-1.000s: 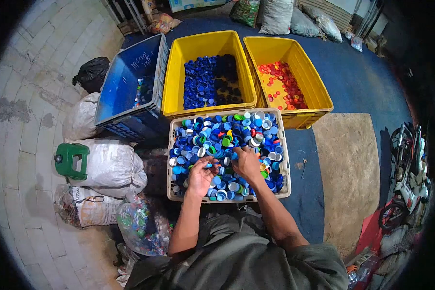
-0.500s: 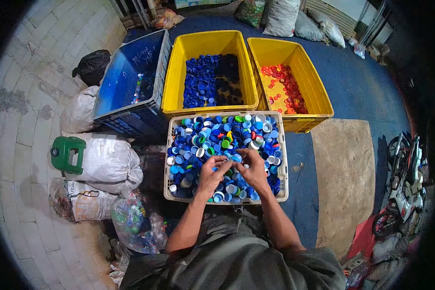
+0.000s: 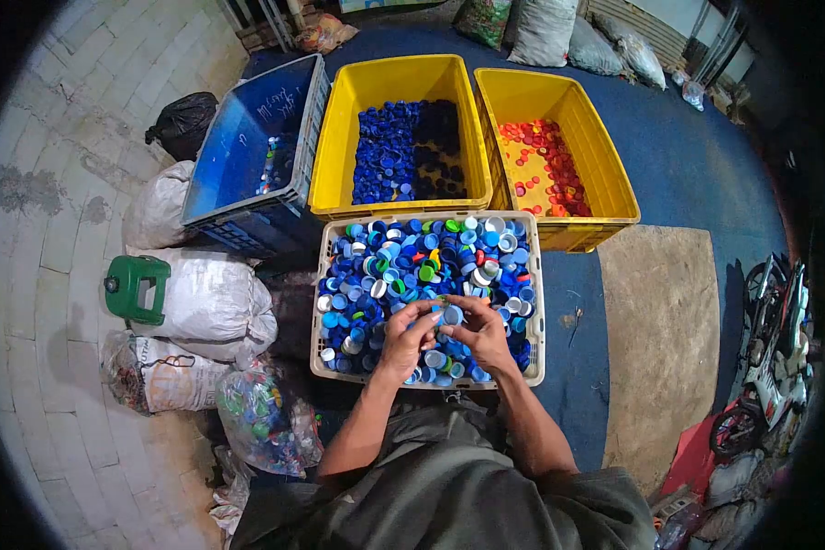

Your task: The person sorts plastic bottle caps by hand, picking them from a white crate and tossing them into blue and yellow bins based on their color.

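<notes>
A light blue bottle cap (image 3: 452, 315) sits between my two hands, just above the tray. My left hand (image 3: 406, 341) is closed, its thumb and fingertips against the cap's left side. From the right, my right hand (image 3: 483, 335) pinches the same cap. Below them is a white plastic tray (image 3: 535, 302) full of mixed bottle caps (image 3: 357, 275), mostly blue, with some white, green, red and yellow ones. The fingers hide part of the held cap and the caps underneath.
Behind the tray stand a blue crate (image 3: 213, 174), a yellow crate (image 3: 321, 170) with dark blue caps, and another yellow crate (image 3: 614, 174) with red caps. White sacks (image 3: 211, 298), a green container (image 3: 136, 290) and a clear bag of caps (image 3: 261, 417) lie left. Cardboard (image 3: 660, 321) lies right.
Both hands have moved slightly toward my body and turned the cap, whose pale round face now shows more. The view has shifted a little.
</notes>
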`<move>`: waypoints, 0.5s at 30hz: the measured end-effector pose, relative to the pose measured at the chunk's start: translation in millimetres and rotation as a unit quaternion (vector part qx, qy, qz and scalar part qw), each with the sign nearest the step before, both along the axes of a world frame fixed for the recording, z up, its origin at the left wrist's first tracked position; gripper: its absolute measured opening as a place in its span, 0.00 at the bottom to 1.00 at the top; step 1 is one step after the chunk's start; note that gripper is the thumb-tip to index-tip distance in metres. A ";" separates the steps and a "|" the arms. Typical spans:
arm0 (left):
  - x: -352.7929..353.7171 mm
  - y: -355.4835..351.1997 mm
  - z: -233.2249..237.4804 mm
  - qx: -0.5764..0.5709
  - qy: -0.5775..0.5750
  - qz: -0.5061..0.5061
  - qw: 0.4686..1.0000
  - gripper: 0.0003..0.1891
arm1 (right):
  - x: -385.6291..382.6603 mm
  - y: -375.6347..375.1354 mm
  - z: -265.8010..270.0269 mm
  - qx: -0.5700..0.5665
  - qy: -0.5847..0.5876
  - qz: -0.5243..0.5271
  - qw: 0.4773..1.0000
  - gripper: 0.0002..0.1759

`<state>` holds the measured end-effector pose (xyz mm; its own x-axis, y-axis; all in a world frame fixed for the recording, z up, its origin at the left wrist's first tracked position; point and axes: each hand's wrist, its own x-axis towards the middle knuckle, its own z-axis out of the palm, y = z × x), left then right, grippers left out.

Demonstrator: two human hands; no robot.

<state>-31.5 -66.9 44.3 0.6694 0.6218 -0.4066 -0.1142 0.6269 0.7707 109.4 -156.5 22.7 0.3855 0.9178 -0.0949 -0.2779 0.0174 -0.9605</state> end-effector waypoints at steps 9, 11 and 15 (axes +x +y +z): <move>-3.1 -3.4 9.4 -0.208 -0.166 0.076 0.961 0.19 | 1.3 0.9 16.9 0.021 0.103 -0.008 0.994 0.21; -6.0 -3.3 7.9 -0.224 -0.193 0.083 0.952 0.22 | 0.4 1.9 16.9 0.028 0.097 -0.011 0.995 0.20; -14.4 -2.7 3.3 -0.225 -0.210 0.113 0.945 0.23 | 2.0 0.1 11.3 -0.021 -0.017 0.001 1.000 0.20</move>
<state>-45.9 -69.6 47.6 0.7015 0.5954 -0.3918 -0.5198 0.8035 0.2903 111.4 -156.4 34.0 0.3879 0.9139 -0.1195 -0.2443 -0.0231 -0.9694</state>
